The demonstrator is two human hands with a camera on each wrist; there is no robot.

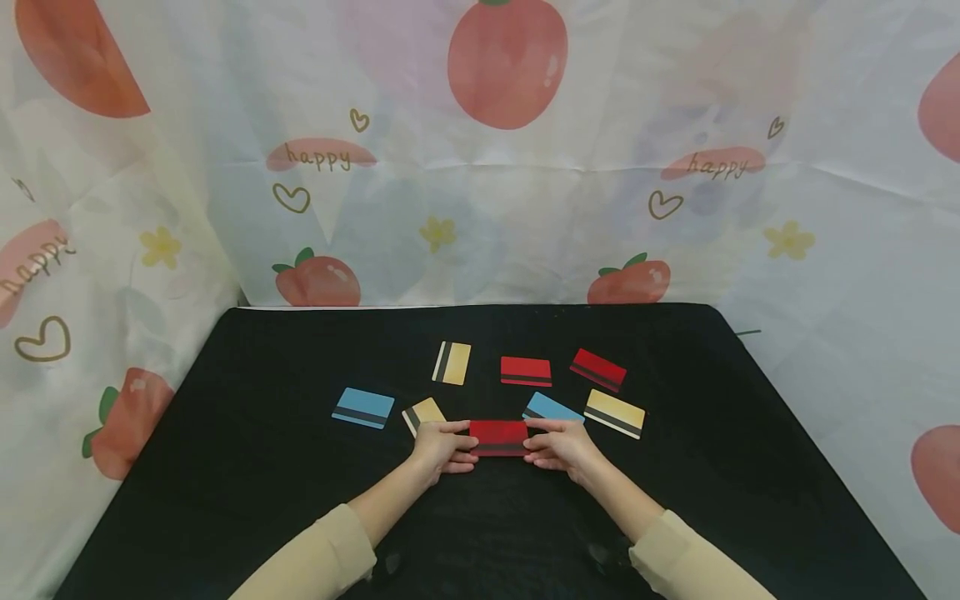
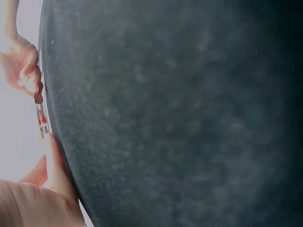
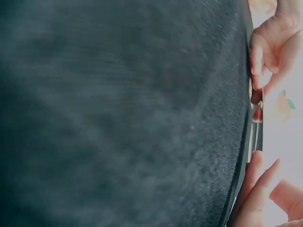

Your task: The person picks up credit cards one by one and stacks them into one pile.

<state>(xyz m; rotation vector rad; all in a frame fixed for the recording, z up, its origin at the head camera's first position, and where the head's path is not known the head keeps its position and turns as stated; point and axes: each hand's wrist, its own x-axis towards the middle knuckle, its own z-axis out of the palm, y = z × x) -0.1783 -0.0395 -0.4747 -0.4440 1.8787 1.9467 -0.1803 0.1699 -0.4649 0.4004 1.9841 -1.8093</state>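
Black tabletop [image 1: 262,467] — one blue card [image 1: 553,406] partly behind right hand [image 1: 564,444]

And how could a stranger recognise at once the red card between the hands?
On the black table, find the two hands. Between them is the red card, with a dark stripe. Unlike the other red cards, it is held.

Card [image 1: 498,432] between fingers [image 1: 461,442], other cards [image 1: 526,368] behind
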